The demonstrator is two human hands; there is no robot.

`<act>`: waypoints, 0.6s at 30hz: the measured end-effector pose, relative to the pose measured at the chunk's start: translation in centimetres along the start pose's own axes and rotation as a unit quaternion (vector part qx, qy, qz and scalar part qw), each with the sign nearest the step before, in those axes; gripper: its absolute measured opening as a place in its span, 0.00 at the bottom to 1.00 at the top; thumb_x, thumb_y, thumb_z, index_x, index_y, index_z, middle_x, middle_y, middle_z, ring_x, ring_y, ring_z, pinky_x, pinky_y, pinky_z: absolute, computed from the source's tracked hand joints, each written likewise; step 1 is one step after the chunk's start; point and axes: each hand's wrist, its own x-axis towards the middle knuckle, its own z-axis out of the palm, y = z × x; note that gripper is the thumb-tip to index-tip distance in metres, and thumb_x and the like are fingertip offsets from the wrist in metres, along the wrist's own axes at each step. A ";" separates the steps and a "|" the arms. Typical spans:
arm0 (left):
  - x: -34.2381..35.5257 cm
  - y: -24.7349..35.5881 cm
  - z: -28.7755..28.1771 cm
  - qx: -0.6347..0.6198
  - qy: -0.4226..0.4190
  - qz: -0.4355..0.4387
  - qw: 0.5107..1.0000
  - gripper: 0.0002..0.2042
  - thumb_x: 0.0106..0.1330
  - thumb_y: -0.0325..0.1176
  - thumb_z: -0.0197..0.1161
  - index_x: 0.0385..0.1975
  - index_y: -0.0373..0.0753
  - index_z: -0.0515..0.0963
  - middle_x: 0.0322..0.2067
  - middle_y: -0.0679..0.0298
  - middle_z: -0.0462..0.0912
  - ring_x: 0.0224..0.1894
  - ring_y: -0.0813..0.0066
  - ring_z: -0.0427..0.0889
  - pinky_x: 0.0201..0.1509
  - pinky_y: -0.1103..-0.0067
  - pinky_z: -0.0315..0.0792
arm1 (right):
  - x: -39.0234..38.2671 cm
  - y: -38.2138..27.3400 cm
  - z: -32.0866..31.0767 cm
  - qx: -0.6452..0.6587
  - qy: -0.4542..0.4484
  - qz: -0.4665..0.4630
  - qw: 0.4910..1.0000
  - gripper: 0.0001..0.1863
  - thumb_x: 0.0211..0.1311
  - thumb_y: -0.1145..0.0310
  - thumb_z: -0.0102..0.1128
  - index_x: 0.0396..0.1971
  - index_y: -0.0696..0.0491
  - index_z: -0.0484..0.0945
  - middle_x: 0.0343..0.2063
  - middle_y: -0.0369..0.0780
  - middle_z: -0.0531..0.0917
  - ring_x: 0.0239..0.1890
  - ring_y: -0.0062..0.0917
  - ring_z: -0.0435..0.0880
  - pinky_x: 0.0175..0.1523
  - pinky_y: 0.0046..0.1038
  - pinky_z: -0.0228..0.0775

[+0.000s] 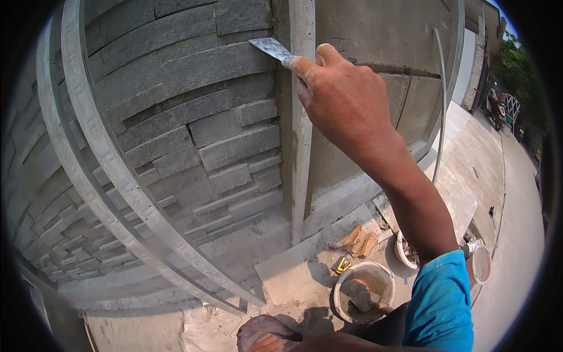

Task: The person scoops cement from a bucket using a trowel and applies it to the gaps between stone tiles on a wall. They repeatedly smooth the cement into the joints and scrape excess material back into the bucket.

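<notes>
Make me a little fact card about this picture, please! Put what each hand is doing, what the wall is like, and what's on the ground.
Right hand: gripping a scraper, blade pointing left
Left hand: not in view
Sleeve: bright blue
Wall: grey, stone-like blocks, uneven; can't tell if the blade touches it
Bars: two, pale, left side
Ground: bucket with something grey inside; wood scraps; a yellow-black thing, maybe a tape measure
Light: sunny, with shadows
</notes>
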 end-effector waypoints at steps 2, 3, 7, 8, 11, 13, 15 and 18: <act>0.4 0.5 -0.8 0.031 0.025 -0.022 0.999 0.08 0.55 0.35 0.66 0.33 0.41 0.80 0.32 0.62 0.83 0.36 0.63 0.82 0.42 0.70 0.74 | 0.4 0.8 -1.8 0.039 -0.032 0.016 0.999 0.12 0.59 0.73 0.63 0.43 0.52 0.83 0.34 0.43 0.81 0.27 0.35 0.87 0.30 0.34 0.80; 0.8 0.4 -1.1 0.044 0.035 -0.033 0.998 0.08 0.55 0.34 0.66 0.33 0.41 0.80 0.32 0.62 0.83 0.36 0.64 0.82 0.42 0.70 0.74 | 1.0 1.1 -3.3 0.062 -0.055 0.030 0.996 0.14 0.60 0.71 0.65 0.47 0.50 0.82 0.35 0.41 0.81 0.30 0.34 0.87 0.32 0.32 0.80; 2.3 0.5 -3.7 0.010 0.037 -0.067 0.997 0.04 0.57 0.30 0.69 0.31 0.43 0.86 0.30 0.68 0.86 0.33 0.73 0.82 0.38 0.76 0.74 | 3.3 2.3 -5.4 0.307 -0.025 0.105 0.945 0.19 0.61 0.73 0.66 0.53 0.54 0.78 0.42 0.43 0.82 0.39 0.36 0.87 0.42 0.32 0.80; 3.2 0.5 -4.6 0.020 0.022 -0.069 0.997 0.06 0.60 0.31 0.67 0.35 0.42 0.85 0.31 0.66 0.85 0.33 0.69 0.83 0.39 0.74 0.75 | 3.6 2.5 -5.7 0.386 -0.017 0.132 0.913 0.19 0.61 0.74 0.66 0.53 0.55 0.77 0.44 0.45 0.82 0.41 0.38 0.86 0.44 0.33 0.79; 5.0 1.0 -5.7 0.011 -0.015 -0.175 0.984 0.08 0.65 0.34 0.62 0.39 0.44 0.84 0.35 0.62 0.85 0.39 0.61 0.84 0.43 0.68 0.77 | 4.7 3.4 -5.6 0.528 -0.021 0.211 0.822 0.21 0.62 0.75 0.63 0.56 0.58 0.75 0.46 0.48 0.82 0.45 0.41 0.86 0.47 0.33 0.79; 6.0 2.7 -6.5 -0.004 -0.050 -0.259 0.965 0.10 0.67 0.36 0.59 0.43 0.44 0.83 0.39 0.59 0.85 0.44 0.56 0.83 0.48 0.65 0.77 | 6.4 4.0 -6.4 0.441 -0.021 0.203 0.874 0.22 0.62 0.75 0.61 0.57 0.58 0.73 0.43 0.47 0.82 0.42 0.40 0.87 0.42 0.33 0.81; 4.2 3.2 -7.1 0.020 -0.061 -0.276 0.959 0.12 0.66 0.36 0.59 0.47 0.42 0.81 0.43 0.55 0.84 0.47 0.53 0.83 0.51 0.64 0.77 | 10.2 4.7 -9.1 0.428 -0.063 0.247 0.867 0.23 0.61 0.76 0.61 0.58 0.58 0.73 0.42 0.47 0.82 0.42 0.41 0.87 0.42 0.35 0.81; -0.5 6.9 -7.6 0.043 -0.019 -0.311 0.949 0.13 0.66 0.36 0.59 0.49 0.42 0.79 0.43 0.54 0.84 0.47 0.54 0.83 0.50 0.64 0.78 | 15.4 5.3 -11.3 0.423 -0.125 0.301 0.845 0.22 0.62 0.77 0.60 0.57 0.55 0.74 0.43 0.48 0.82 0.42 0.43 0.86 0.44 0.36 0.79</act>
